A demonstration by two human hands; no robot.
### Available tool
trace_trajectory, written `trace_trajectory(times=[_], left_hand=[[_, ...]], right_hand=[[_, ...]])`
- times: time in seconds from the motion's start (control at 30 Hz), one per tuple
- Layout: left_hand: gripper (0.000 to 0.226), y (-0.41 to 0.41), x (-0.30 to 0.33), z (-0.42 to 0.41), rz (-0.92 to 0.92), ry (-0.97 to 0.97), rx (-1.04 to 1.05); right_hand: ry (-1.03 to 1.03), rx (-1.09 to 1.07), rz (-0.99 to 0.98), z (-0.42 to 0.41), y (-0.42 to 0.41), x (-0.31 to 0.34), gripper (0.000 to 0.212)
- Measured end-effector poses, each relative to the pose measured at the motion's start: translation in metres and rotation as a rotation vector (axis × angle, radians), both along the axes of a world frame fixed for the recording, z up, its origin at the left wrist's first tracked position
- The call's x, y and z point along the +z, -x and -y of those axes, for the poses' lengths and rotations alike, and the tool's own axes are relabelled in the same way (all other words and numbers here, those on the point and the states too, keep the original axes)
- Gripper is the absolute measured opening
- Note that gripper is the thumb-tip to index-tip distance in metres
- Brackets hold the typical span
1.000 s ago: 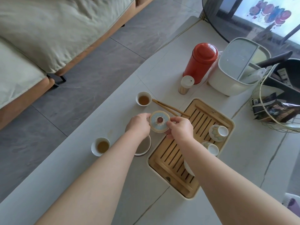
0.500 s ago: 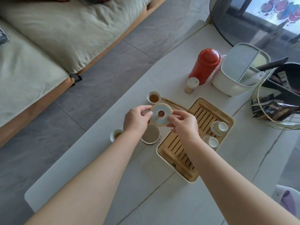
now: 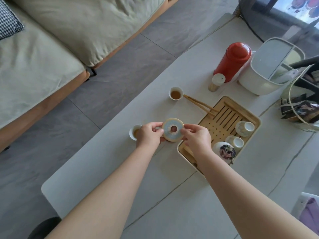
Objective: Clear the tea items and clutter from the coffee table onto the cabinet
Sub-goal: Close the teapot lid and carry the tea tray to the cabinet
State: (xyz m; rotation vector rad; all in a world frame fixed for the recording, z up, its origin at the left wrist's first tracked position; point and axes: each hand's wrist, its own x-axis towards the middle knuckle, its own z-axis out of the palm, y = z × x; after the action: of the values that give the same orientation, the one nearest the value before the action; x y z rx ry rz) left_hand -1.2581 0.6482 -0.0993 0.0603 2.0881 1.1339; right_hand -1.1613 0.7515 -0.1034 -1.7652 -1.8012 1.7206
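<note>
Both hands hold a round blue-and-white ceramic lid (image 3: 172,129) with a hole in its middle, above the pale coffee table (image 3: 107,169). My left hand (image 3: 149,135) pinches its left rim, my right hand (image 3: 196,138) its right rim. A small cup of tea (image 3: 134,132) stands just left of my left hand, partly hidden. Another cup of tea (image 3: 175,93) stands farther back, with wooden tongs (image 3: 200,104) beside it. The bamboo tea tray (image 3: 222,118) holds two small cups (image 3: 245,128) (image 3: 234,143) and a painted round pot (image 3: 224,150).
A red canister (image 3: 232,61), a small white-capped wooden jar (image 3: 216,82), a white lidded bin (image 3: 271,66) and a wire basket of packets (image 3: 302,107) stand at the far end of the table. A sofa (image 3: 51,40) is on the left, across grey floor.
The view has pulled back and risen. The lid, held in both hands, is now away from the bowl it was over; that bowl is hidden. The painted pot has come into view.
</note>
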Motion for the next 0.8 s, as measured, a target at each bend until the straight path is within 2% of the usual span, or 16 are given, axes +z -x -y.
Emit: trace_trajectory(times=[0.43,0.63,0.77,0.8], left_hand=[[0.026,0.0,-0.032,-0.003,-0.014,0.007,0.036],[0.051,0.003,-0.035,-0.003,-0.069,0.059,-0.042],[0.044,-0.002,-0.034,-0.005,0.225,-0.074,0.063],[0.043,-0.003,-0.033,-0.006,0.25,-0.096,0.087]], right_hand=[[-0.04,-0.013,0.036,0.002,0.006,-0.02,0.022],[-0.019,0.022,-0.025,0.001,0.004,-0.024,0.03],[0.101,-0.044,-0.104,0.005,0.003,-0.026,0.024],[0.114,-0.065,-0.112,0.006,0.003,-0.027,0.022]])
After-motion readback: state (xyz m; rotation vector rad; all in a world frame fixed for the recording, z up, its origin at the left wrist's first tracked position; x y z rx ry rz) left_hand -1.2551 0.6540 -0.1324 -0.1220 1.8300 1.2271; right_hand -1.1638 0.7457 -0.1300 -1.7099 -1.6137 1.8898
